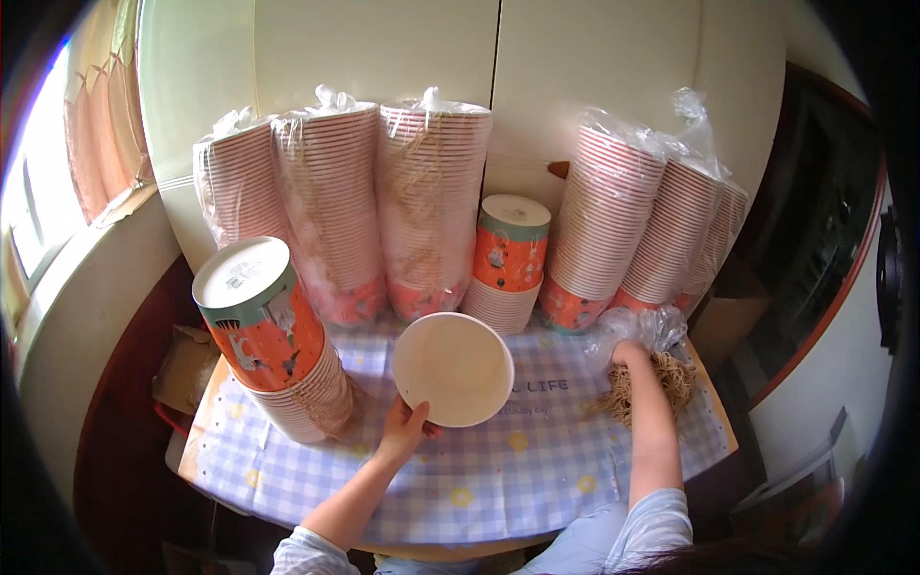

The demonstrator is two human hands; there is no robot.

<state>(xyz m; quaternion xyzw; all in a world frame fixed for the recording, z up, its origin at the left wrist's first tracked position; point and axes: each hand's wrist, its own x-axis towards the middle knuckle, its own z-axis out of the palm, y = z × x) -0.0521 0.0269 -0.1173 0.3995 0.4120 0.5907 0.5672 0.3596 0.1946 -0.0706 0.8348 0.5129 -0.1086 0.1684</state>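
My left hand point(403, 427) grips the lower left rim of a white paper tub point(454, 368), thumb against the wall. The tub's open mouth faces up toward me, and its inside looks bare. At the right, my right hand point(629, 354) reaches into a crumpled clear plastic bag point(661, 329), its fingers hidden there. Tan shredded paper point(674, 385) lies in a tangled heap under and beside my right wrist.
An upside-down stack of orange and green paper tubs point(264, 331) stands at the left, a shorter stack point(512, 244) at the back. Tall bagged stacks point(433, 211) line the wall, more point(609, 216) at the right. A blue checked cloth point(422, 489) covers the table.
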